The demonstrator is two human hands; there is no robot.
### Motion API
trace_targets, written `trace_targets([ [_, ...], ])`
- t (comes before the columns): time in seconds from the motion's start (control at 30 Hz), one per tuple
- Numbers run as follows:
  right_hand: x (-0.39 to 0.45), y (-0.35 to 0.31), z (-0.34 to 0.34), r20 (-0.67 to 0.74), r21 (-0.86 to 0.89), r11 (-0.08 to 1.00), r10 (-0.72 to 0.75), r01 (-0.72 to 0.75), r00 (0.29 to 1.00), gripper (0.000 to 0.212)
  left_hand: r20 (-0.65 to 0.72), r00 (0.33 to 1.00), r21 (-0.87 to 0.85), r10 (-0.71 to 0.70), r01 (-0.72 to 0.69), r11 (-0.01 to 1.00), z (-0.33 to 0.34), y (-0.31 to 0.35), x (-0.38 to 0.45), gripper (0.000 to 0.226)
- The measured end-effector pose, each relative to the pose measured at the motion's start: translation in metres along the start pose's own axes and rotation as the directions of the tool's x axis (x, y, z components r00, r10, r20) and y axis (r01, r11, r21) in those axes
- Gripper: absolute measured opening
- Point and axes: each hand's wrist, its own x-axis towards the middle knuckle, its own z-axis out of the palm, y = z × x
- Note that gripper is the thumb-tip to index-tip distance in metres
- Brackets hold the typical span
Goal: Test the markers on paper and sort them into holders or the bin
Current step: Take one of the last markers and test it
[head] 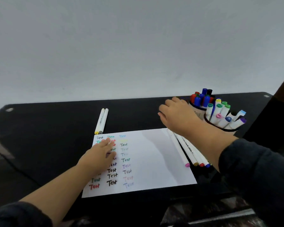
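A white sheet of paper (154, 158) lies on the black table, covered on its left side with coloured "Test" words. My left hand (98, 154) rests flat on those words, fingers straight. My right hand (175, 113) hovers beyond the paper's far right corner, beside the holders, fingers loosely bent; whether it holds anything is hidden. Several white markers (188, 149) lie along the paper's right edge. Two more white markers (102, 120) lie side by side past the paper's far left corner.
Two holders stand at the right rear: a far one (197, 110) packed with blue, red and green markers, and a dark-rimmed one (220, 126) with white markers. The black table (47, 128) meets a plain grey wall behind. No bin is visible.
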Motion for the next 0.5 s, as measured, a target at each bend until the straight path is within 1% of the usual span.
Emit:
trace_targets([
  [0.07, 0.013, -0.012, 0.011, 0.032, 0.013, 0.999, -0.039, 0.038, 0.999, 0.013, 0.006, 1.000, -0.018, -0.007, 0.007, 1.000, -0.003, -0.014, -0.001, 0.055],
  [0.17, 0.031, -0.030, 0.031, 0.066, 0.015, 0.996, -0.084, 0.083, 0.994, 0.020, 0.046, 0.999, -0.058, -0.024, 0.027, 0.998, -0.007, -0.034, 0.001, 0.054],
  [0.23, 0.042, -0.042, 0.042, 0.057, 0.034, 0.991, -0.132, 0.130, 0.990, 0.020, 0.058, 0.998, -0.104, -0.020, 0.026, 0.994, -0.007, -0.044, 0.001, 0.054],
  [0.37, 0.062, -0.069, 0.064, 0.152, 0.104, 0.976, -0.206, 0.191, 0.967, 0.031, 0.034, 0.999, -0.173, 0.001, 0.005, 0.985, -0.003, -0.050, 0.001, 0.053],
  [0.5, 0.081, -0.089, 0.083, 0.227, 0.123, 0.966, -0.250, 0.226, 0.941, 0.035, 0.034, 0.999, -0.199, 0.000, 0.006, 0.980, -0.003, -0.050, 0.002, 0.053],
])
